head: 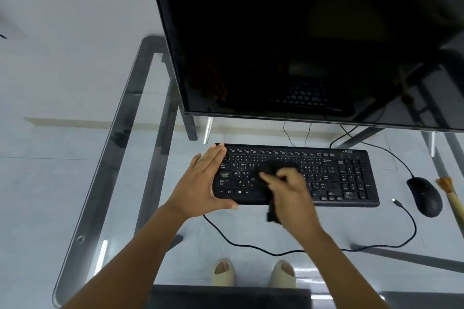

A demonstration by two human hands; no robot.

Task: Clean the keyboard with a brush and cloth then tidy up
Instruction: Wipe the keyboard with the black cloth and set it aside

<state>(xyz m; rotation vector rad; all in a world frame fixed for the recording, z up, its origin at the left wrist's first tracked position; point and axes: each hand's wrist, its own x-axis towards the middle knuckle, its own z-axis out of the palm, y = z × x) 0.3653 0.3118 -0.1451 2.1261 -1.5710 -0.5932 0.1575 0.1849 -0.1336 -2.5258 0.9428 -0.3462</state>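
Keyboard (296, 175) long axis runs left-right in frame; R hand (288, 190) grip closed on black cloth (272, 216) mid-keys; L hand (203, 180) open, flat, bracing left end.

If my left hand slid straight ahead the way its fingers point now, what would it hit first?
Probably the silver monitor leg. The left hand lies flat on the black keyboard's left end, fingers aimed up and slightly right, past the keyboard's back edge. Depth is unclear, so it might pass beside the leg.

Black keyboard (296, 175), black cloth (272, 216), black mouse (425, 195).
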